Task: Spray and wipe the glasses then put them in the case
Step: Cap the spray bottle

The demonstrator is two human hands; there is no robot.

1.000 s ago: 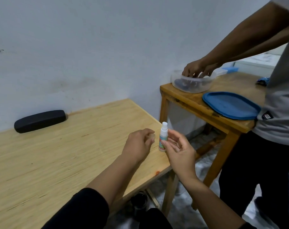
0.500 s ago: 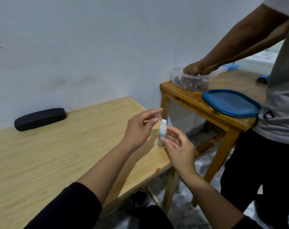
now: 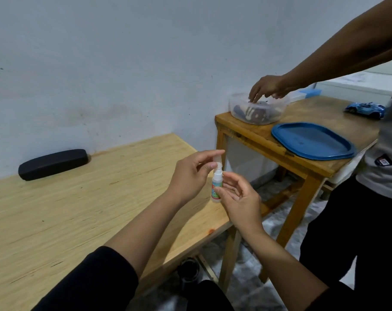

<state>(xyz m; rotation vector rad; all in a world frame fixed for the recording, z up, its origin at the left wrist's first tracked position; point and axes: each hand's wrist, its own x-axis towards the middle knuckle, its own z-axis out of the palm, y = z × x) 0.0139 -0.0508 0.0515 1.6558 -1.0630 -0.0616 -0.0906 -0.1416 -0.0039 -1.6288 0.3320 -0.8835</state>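
My right hand (image 3: 240, 203) holds a small white spray bottle (image 3: 216, 187) upright by its body, over the right edge of the light wooden table (image 3: 78, 209). Just above the nozzle, my left hand (image 3: 190, 176) pinches the bottle's clear cap (image 3: 218, 158) between thumb and forefinger. A black glasses case (image 3: 52, 163) lies shut at the back left of the table, against the wall. No glasses are in view.
Another person (image 3: 383, 176) stands at the right, one hand (image 3: 266, 86) over a clear tub (image 3: 256, 113) on a second wooden table (image 3: 325, 113). On that table also lie a blue lid (image 3: 311, 141) and a blue toy car (image 3: 365, 108).
My left hand rose from beside the bottle and now holds the clear cap above the nozzle. The other person's hands lifted out of the tub.
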